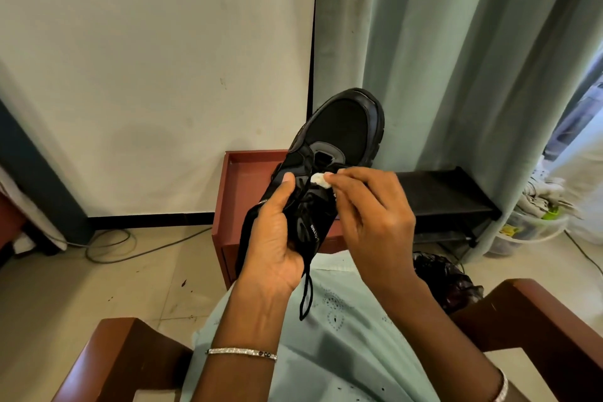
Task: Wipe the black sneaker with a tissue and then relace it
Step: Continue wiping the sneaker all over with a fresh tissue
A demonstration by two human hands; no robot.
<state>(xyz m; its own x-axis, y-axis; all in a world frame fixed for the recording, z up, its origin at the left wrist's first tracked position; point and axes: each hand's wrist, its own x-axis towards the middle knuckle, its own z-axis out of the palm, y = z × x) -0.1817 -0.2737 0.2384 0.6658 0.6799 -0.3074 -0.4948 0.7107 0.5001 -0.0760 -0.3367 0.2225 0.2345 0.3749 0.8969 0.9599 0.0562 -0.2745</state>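
The black sneaker [342,130] has dull cloth on top and a shiny, smooth rim round its toe at 12 o'clock. The tissue [319,179] is soft white paper. The chair arm [130,346] is smooth brown wood. The bracelet [241,352] sparkles like metal.

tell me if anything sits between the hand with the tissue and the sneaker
Nothing visible does. The right hand pinches the tissue right at the sneaker near its laces; the left hand grips the sneaker nearer the heel.
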